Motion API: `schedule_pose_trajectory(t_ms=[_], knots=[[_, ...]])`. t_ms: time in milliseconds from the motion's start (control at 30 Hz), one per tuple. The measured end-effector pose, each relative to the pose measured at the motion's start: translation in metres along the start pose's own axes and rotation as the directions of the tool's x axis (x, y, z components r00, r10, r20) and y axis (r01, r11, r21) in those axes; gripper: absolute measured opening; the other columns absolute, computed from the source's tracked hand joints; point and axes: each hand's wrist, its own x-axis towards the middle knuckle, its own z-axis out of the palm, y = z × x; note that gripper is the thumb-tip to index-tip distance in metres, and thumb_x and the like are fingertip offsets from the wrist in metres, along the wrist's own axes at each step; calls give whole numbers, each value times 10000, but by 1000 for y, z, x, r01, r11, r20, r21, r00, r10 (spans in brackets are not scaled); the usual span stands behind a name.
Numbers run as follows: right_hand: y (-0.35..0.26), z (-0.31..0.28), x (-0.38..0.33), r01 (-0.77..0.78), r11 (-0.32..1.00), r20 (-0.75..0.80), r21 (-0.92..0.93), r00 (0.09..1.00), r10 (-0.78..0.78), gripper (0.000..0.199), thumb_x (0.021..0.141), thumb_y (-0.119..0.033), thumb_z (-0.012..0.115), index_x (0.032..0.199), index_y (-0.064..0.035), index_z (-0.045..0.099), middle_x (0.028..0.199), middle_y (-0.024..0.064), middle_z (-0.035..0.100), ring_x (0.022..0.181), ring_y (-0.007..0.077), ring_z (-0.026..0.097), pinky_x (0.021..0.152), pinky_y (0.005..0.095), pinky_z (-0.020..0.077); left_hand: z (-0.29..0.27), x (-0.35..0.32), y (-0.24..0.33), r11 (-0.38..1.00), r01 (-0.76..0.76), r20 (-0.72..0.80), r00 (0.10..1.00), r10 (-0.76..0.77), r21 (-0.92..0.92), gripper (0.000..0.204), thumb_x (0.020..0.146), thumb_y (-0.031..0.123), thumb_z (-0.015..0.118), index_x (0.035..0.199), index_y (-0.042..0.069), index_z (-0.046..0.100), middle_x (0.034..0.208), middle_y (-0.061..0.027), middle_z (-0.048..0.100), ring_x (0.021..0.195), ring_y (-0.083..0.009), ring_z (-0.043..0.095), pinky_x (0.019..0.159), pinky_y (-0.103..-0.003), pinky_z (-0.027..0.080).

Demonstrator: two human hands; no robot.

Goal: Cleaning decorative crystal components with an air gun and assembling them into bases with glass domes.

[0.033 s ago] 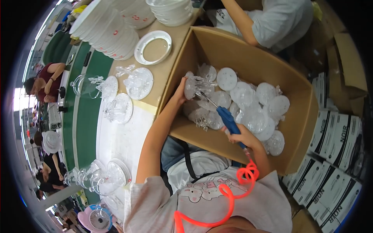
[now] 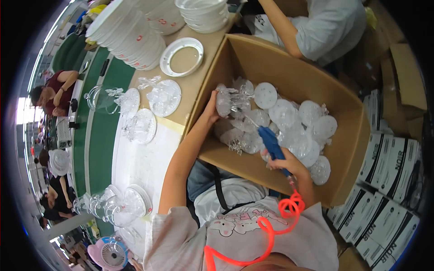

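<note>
My left hand (image 2: 211, 109) grips a clear plastic part with a round disc base (image 2: 222, 101) and thin prongs, over the left side of an open cardboard box (image 2: 280, 63). In my right hand (image 2: 290, 163) is a blue air blow gun (image 2: 271, 143), its thin metal nozzle angled up and left toward that part. A red coiled air hose (image 2: 269, 228) runs from the gun's rear end down across my shirt. Below both hands the box holds a heap of similar clear discs (image 2: 298, 140). My left fingertips are partly hidden behind the part.
Left of the box, a table carries loose clear parts (image 2: 165, 98), a white ring (image 2: 181, 57) and tall stacks of white rings (image 2: 124, 34). A co-worker's arm (image 2: 282, 25) is beyond the box. Printed cartons (image 2: 384, 162) stand at right. A fan (image 2: 110, 254) is lower left.
The blow gun has shifted slightly right and down, its nozzle a little farther from the part. My left hand keeps its hold; the whole view has drifted slightly.
</note>
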Motion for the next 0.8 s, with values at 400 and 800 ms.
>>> schedule_pose_trajectory(t_ms=[400,800], knots=[[-33,-45,41,-265,963,-174,-54,952,252,343,768,-373,621,876,-61,529,742,49,583,664,156,600,639,280,500,24,-222,-1,554,-707,-313,699,643,-440,716,775,562,425,1338,134,314,1340,-118,374,1187,-370,391,871,-626,372],[-30,2,209,-434,899,-135,59,889,438,391,697,-493,680,732,-129,542,627,1,540,616,137,555,667,328,498,-5,-369,-146,201,-892,-752,449,482,-404,767,736,562,468,1332,107,309,1313,-153,390,1170,-374,412,841,-675,359]])
